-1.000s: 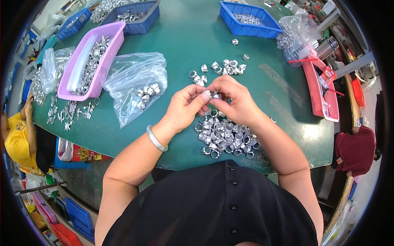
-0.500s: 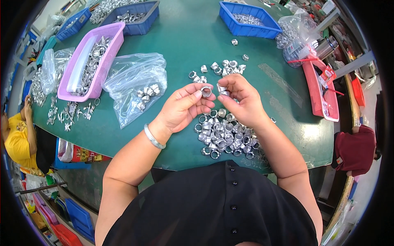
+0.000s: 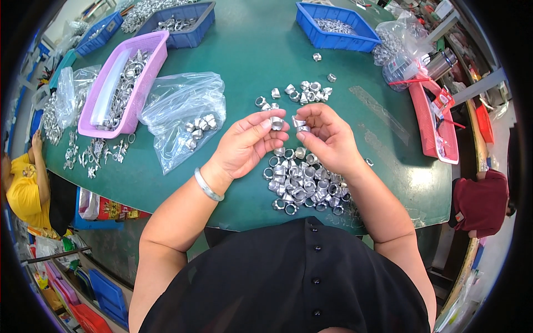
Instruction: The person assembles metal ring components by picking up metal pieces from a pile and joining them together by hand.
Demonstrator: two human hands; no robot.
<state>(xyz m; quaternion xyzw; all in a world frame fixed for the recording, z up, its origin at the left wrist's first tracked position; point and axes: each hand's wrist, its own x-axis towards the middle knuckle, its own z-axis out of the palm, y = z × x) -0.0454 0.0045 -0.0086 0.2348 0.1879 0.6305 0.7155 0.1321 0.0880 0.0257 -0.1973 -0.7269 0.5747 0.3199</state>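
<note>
Between the thumb and fingers of my left hand (image 3: 249, 139) is a silvery metal ring (image 3: 276, 123). My right hand (image 3: 328, 139) pinches silvery metal rings (image 3: 301, 126) at its fingertips; there seem to be two, partly covered by the fingers. The hands face each other a short way above the green table. Close below them lies a heap of loose metal rings (image 3: 306, 183). Beyond the fingertips a smaller scatter of rings (image 3: 311, 91) lies on the table. To the left, a few rings (image 3: 200, 129) rest on a clear plastic bag (image 3: 180, 94).
A pink basket (image 3: 86, 119) of metal pieces stands left, blue trays (image 3: 205, 30) at the back. A blue tray (image 3: 338, 43) and a pink basket (image 3: 430, 147) are on the right of the green table (image 3: 255, 50). People sit at both sides.
The ring in my left hand has turned, from its round opening showing to its outer band showing. Both hands have shifted only slightly.
</note>
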